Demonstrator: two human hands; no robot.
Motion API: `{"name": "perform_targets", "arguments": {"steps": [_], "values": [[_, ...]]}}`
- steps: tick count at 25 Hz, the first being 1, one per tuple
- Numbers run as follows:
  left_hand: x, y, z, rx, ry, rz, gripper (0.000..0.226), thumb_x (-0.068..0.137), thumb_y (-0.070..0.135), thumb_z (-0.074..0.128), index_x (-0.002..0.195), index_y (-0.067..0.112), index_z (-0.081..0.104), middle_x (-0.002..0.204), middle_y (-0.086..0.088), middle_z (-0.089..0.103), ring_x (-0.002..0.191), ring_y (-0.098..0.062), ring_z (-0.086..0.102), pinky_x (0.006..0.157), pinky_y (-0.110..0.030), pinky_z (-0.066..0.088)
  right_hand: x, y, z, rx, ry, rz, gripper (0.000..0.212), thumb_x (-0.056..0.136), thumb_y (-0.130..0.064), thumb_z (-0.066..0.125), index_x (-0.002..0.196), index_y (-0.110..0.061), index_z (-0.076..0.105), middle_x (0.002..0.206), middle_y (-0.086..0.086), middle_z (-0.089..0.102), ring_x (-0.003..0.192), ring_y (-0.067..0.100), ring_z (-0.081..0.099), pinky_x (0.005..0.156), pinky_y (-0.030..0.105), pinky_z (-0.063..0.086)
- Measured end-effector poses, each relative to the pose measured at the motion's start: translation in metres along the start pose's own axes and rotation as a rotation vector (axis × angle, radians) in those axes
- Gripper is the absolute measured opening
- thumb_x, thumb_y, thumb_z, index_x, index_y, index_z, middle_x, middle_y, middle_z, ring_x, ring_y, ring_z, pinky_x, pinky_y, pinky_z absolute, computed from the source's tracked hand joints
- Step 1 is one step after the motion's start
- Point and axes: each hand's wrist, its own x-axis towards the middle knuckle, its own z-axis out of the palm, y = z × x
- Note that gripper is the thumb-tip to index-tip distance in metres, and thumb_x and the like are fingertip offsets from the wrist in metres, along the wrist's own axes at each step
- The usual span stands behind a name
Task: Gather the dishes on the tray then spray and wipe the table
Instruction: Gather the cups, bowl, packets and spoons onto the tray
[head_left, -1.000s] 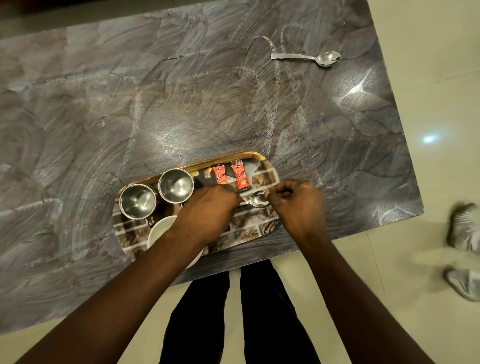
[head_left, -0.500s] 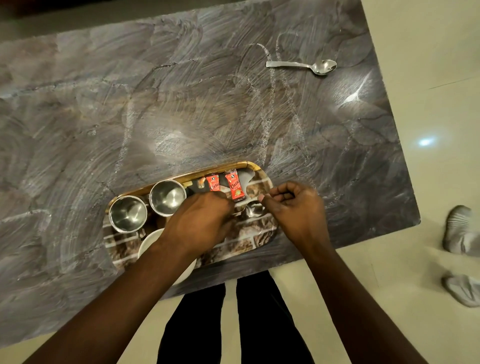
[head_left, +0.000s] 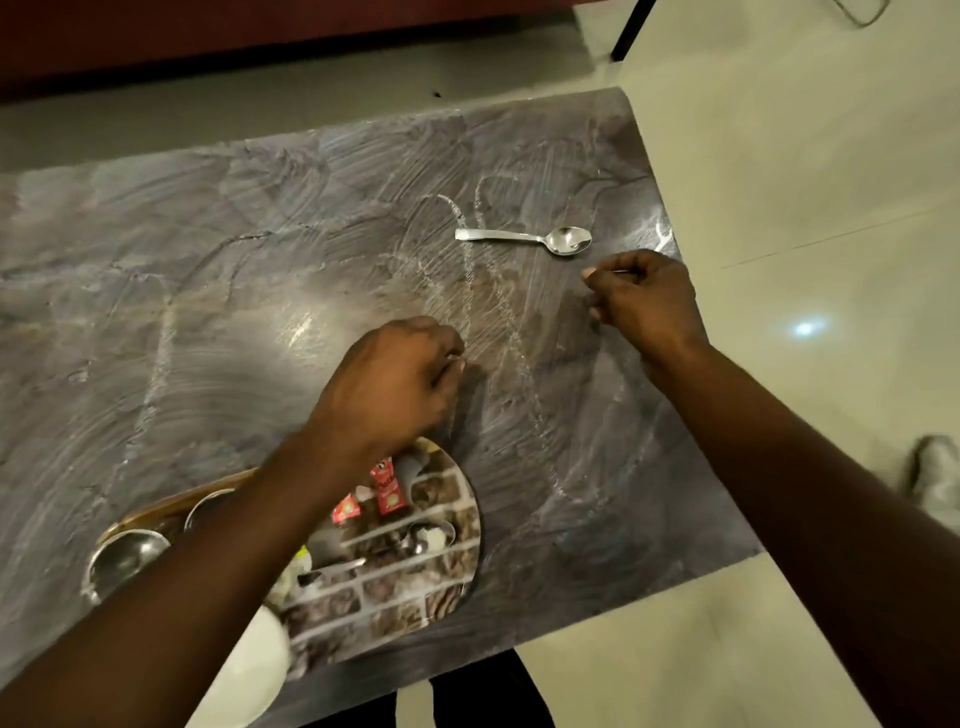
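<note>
Red sachets (head_left: 388, 488) on tray (head_left: 405, 618) — lettering blurred

Single head view: high above worktop (head_left: 208, 291), facing forward and steeply down, near edge close, floor (head_left: 805, 156) at right.

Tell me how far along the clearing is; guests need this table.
Done: steel cups, white bowl and red sachets sit on the tray. In hand: the right hand hovers beside the loose spoon on the table, not touching. Left: tray that spoon, then spray and wipe.
</note>
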Motion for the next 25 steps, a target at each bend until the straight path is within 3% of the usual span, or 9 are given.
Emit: {"name": "perform_targets", "arguments": {"steps": [3,5,8,11,14,15,17,21,25], "values": [[0.051,-0.001,-0.002,0.022,-0.017,-0.001,0.043,0.1,0.027,0.066,0.142,0.015,0.063,0.13,-0.011,0.067,0.115,-0.034,0.066,0.091,-0.044,0.058,0.04,-0.009,0.004,0.015,-0.029,0.016,0.02,0.091,-0.018,0.081,0.105,-0.013,0.068,0.084,0.008,0.075,0.066,0.019,0.067,0.07,0.038,0.061],[0.067,-0.008,-0.008,0.041,0.011,-0.006,0.051,0.099,0.025,0.068,0.148,0.013,0.058,0.14,-0.013,0.061,0.125,-0.036,0.061,0.097,-0.045,0.054,0.053,-0.013,0.011,0.012,-0.047,0.016,0.022,0.091,-0.019,0.082,0.105,-0.009,0.07,0.084,0.011,0.077,0.064,0.018,0.069,0.07,0.037,0.062],[0.085,-0.007,-0.005,0.05,0.073,-0.004,0.049,0.101,0.022,0.065,0.147,0.009,0.058,0.137,-0.016,0.061,0.12,-0.036,0.063,0.092,-0.043,0.052,0.069,-0.01,0.02,0.0,-0.071,0.027,0.012,0.093,-0.011,0.08,0.092,-0.007,0.069,0.081,0.015,0.076,0.063,0.019,0.072,0.067,0.033,0.064],[0.088,-0.008,-0.002,0.046,0.11,0.025,0.045,0.105,0.02,0.058,0.149,0.01,0.057,0.132,-0.015,0.063,0.114,-0.034,0.064,0.088,-0.039,0.05,0.066,-0.012,0.019,0.08,-0.071,0.058,0.022,0.095,0.004,0.072,0.079,-0.007,0.062,0.077,0.013,0.068,0.058,0.016,0.068,0.057,0.025,0.061],[0.078,-0.007,-0.001,0.056,0.134,0.033,0.047,0.107,0.021,0.054,0.153,0.011,0.055,0.147,-0.014,0.059,0.129,-0.035,0.061,0.098,-0.041,0.053,0.041,-0.013,0.013,0.113,-0.111,0.063,0.006,0.095,0.003,0.073,0.098,0.006,0.069,0.079,0.012,0.069,0.06,0.015,0.07,0.059,0.024,0.061],[0.073,-0.006,-0.003,0.069,0.152,0.033,0.047,0.107,0.022,0.054,0.153,0.011,0.056,0.151,-0.014,0.058,0.134,-0.036,0.059,0.101,-0.044,0.053,0.028,-0.014,0.01,0.116,-0.124,0.057,0.012,0.096,0.002,0.073,0.105,0.009,0.07,0.081,0.013,0.07,0.06,0.013,0.071,0.06,0.024,0.062],[0.057,-0.002,-0.01,0.079,0.156,0.045,0.039,0.107,0.023,0.057,0.143,0.011,0.066,0.144,-0.012,0.065,0.128,-0.035,0.063,0.097,-0.044,0.054,-0.007,-0.011,0.005,0.127,-0.163,0.043,0.01,0.096,0.001,0.074,0.103,0.008,0.071,0.083,0.014,0.072,0.062,0.012,0.072,0.062,0.022,0.063],[-0.023,0.007,-0.022,0.088,0.043,0.155,0.027,0.102,0.027,0.059,0.107,0.014,0.082,0.101,-0.007,0.074,0.093,-0.029,0.07,0.076,-0.045,0.058,-0.095,0.017,0.004,0.186,-0.259,0.133,0.011,0.094,0.003,0.076,0.103,0.008,0.072,0.084,0.015,0.075,0.064,0.013,0.075,0.062,0.021,0.062],[-0.115,0.004,-0.02,0.139,-0.124,0.176,0.027,0.099,0.037,0.059,0.106,0.023,0.082,0.099,-0.001,0.073,0.093,-0.025,0.071,0.072,-0.042,0.06,-0.179,0.054,0.012,0.148,-0.321,0.222,0.007,0.091,0.003,0.077,0.096,0.007,0.074,0.074,0.013,0.076,0.062,0.016,0.074,0.058,0.022,0.061]]}}
